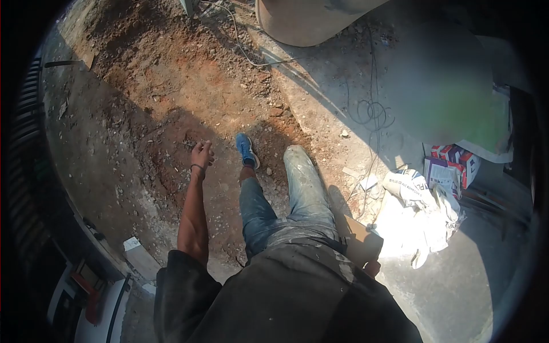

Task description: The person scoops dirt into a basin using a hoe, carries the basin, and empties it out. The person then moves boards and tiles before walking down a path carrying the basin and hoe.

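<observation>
The right hand closes on the near edge of a brown panel, held low beside the right hip; most of the fingers are hidden, so the exact finger placement cannot be confirmed. The left hand hangs away from the body, fingers loosely curled, nothing visible in it. In this inspector's judgement, sound carrying calls for the panel tight to the thigh, its corners clear of the knee, and short, flat steps. The panel appears thin, stiff, flat-faced and straight-edged. Underfoot, left and far, reddish soil is loose, crumbly and strewn with stones. To the right, smoother grey concrete bears a crumpled white sack, glossy in the sun, with printed cartons beyond it. Farther off lies a thin looped cable, judged a trip hazard.
</observation>
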The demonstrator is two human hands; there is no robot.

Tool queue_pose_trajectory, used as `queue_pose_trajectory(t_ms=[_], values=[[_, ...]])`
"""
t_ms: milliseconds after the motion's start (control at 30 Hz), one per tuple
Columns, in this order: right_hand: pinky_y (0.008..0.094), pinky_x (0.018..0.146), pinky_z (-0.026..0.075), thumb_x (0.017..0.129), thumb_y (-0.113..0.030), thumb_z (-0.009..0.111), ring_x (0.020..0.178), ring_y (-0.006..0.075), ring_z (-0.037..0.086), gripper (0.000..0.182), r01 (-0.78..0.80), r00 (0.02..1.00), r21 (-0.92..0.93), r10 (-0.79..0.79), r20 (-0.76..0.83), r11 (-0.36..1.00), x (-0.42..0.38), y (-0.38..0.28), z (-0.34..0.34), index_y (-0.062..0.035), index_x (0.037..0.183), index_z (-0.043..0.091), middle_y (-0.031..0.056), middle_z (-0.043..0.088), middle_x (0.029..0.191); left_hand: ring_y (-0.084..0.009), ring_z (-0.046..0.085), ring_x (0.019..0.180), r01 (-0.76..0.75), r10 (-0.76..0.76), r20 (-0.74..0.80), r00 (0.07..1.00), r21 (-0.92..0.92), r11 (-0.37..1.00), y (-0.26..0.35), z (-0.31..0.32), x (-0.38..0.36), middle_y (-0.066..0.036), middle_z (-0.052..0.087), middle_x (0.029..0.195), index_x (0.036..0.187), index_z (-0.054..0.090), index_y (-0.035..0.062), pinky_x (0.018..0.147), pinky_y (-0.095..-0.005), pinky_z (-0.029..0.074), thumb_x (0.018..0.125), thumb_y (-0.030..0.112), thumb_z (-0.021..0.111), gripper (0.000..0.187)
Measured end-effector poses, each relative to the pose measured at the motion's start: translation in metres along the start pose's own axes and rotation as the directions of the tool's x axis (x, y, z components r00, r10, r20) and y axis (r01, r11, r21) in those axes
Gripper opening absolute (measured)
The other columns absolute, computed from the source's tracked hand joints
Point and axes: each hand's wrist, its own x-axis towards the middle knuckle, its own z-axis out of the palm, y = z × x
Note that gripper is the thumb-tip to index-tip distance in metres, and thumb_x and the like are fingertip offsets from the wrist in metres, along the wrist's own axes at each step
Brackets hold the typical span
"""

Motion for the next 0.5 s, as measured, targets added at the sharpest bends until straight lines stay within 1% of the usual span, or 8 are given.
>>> queue_pose_trajectory(t_ms=[33, 67, 167, 233, 300, 367, 400, 500], values=[[0.0398, 0.048, 0.047, 0.086, -0.032, 0.043, 0.058, 0.0260, 0.060, 0.041, 0.249, 0.969, -0.223, -0.243, 0.052, 0.942, 0.011, 0.001, 0.006, 0.0046, 0.072, 0.058, 0.0152, 0.058, 0.061, -0.0106, 0.047, 0.046, -0.003, 0.002, 0.014, 1.000, 0.049, 0.999, -0.006, -0.001, 0.003, -0.001, 0.049, 0.059, 0.082, 0.050, 0.0073, 0.040, -0.0248, 0.037, 0.084, 0.032, 0.051, 0.025], [0.0407, 0.051, 0.047, 0.087, -0.031, 0.040, 0.062, 0.0279, 0.061, 0.042, 0.476, 0.877, -0.412, -0.456, 0.154, 0.777, 0.023, 0.000, 0.016, 0.0050, 0.074, 0.058, 0.0173, 0.058, 0.062, -0.0106, 0.047, 0.046, -0.007, 0.007, 0.011, 1.000, 0.043, 0.999, -0.010, 0.001, 0.013, -0.001, 0.049, 0.059, 0.082, 0.050, 0.0073, 0.040, -0.0248, 0.037, 0.084, 0.032, 0.051, 0.025], [0.0423, 0.059, 0.047, 0.090, -0.033, 0.032, 0.069, 0.0317, 0.061, 0.047, 0.431, 0.894, -0.403, -0.323, 0.309, 0.807, 0.005, -0.046, 0.018, 0.0054, 0.080, 0.057, 0.0206, 0.059, 0.067, -0.0105, 0.048, 0.045, -0.024, 0.024, -0.012, 1.000, 0.012, 1.000, -0.048, -0.019, 0.009, -0.001, 0.049, 0.059, 0.084, 0.051, 0.0077, 0.040, -0.0245, 0.037, 0.083, 0.031, 0.052, 0.023], [0.0430, 0.065, 0.046, 0.090, -0.040, 0.029, 0.073, 0.0331, 0.060, 0.053, 0.344, 0.938, -0.428, -0.322, 0.124, 0.836, 0.013, -0.044, 0.029, 0.0051, 0.085, 0.056, 0.0206, 0.060, 0.072, -0.0107, 0.049, 0.045, 0.048, -0.052, -0.090, 0.995, -0.037, 0.998, -0.042, -0.022, 0.016, -0.001, 0.051, 0.060, 0.087, 0.052, 0.0075, 0.040, -0.0245, 0.038, 0.083, 0.031, 0.053, 0.024], [0.0437, 0.065, 0.046, 0.090, -0.044, 0.024, 0.075, 0.0326, 0.060, 0.058, 0.378, 0.921, -0.466, -0.375, 0.103, 0.800, 0.011, -0.004, 0.010, 0.0047, 0.087, 0.057, 0.0197, 0.061, 0.075, -0.0114, 0.049, 0.045, 0.116, -0.115, -0.042, 0.992, 0.024, 0.993, -0.060, -0.039, -0.017, -0.002, 0.051, 0.061, 0.093, 0.052, 0.0059, 0.040, -0.0252, 0.038, 0.082, 0.033, 0.054, 0.029], [0.0427, 0.060, 0.047, 0.091, -0.041, 0.026, 0.068, 0.0318, 0.061, 0.056, 0.504, 0.864, -0.129, -0.497, 0.088, 0.854, -0.018, -0.036, -0.003, 0.0048, 0.084, 0.058, 0.0190, 0.061, 0.073, -0.0121, 0.049, 0.046, 0.047, -0.046, -0.040, 0.998, 0.045, 0.998, -0.020, -0.050, 0.014, -0.003, 0.051, 0.061, 0.098, 0.052, 0.0043, 0.041, -0.0259, 0.038, 0.081, 0.035, 0.055, 0.035], [0.0406, 0.052, 0.048, 0.091, -0.038, 0.029, 0.059, 0.0300, 0.060, 0.053, 0.383, 0.923, -0.258, -0.356, 0.147, 0.887, -0.036, -0.055, -0.015, 0.0047, 0.079, 0.059, 0.0170, 0.061, 0.068, -0.0123, 0.048, 0.046, 0.020, -0.017, -0.052, 0.998, 0.058, 0.998, -0.022, -0.057, 0.009, -0.003, 0.051, 0.061, 0.099, 0.052, 0.0034, 0.041, -0.0263, 0.038, 0.080, 0.035, 0.055, 0.037], [0.0376, 0.045, 0.047, 0.090, -0.039, 0.032, 0.050, 0.0277, 0.059, 0.054, 0.183, 0.982, -0.219, -0.167, 0.089, 0.958, -0.026, -0.039, -0.002, 0.0046, 0.074, 0.059, 0.0146, 0.059, 0.060, -0.0126, 0.047, 0.044, 0.007, -0.001, -0.117, 0.993, 0.048, 0.999, -0.035, -0.065, -0.013, -0.003, 0.050, 0.060, 0.098, 0.050, 0.0007, 0.040, -0.0265, 0.037, 0.081, 0.034, 0.055, 0.038]])
